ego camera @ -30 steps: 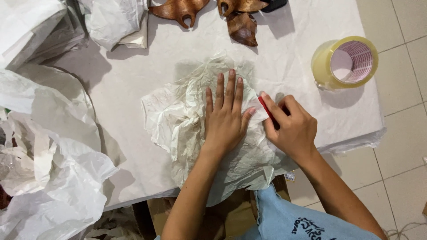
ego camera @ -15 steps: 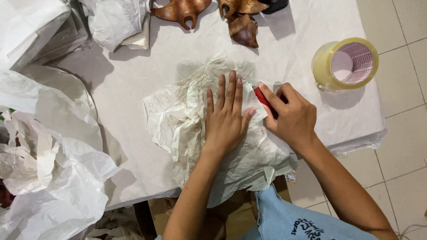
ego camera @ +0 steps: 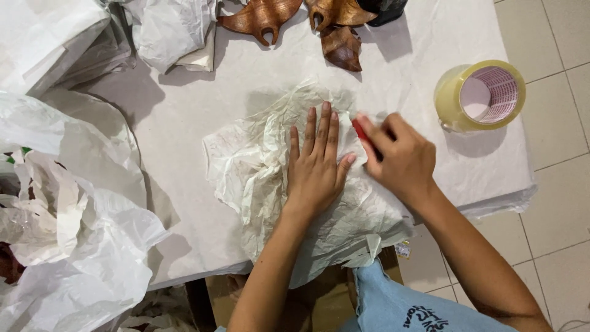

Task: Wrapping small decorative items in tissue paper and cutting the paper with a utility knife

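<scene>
My left hand (ego camera: 316,163) lies flat, fingers spread, on a crumpled sheet of white wrapping paper (ego camera: 258,166) in the middle of the white-covered table (ego camera: 184,117). My right hand (ego camera: 399,157) is just to its right, closed around a small red tool (ego camera: 361,131) whose tip touches the paper near my left fingertips. The right hand is slightly blurred. Whatever lies under the paper is hidden.
A roll of clear packing tape (ego camera: 482,95) stands at the table's right edge. Brown carved wooden pieces (ego camera: 295,18) lie at the far edge. Crumpled white plastic bags (ego camera: 67,209) pile up on the left. Tiled floor (ego camera: 553,203) lies to the right.
My right hand with the red tool has moved up along the paper, away from me. My left hand has stayed flat on the paper.
</scene>
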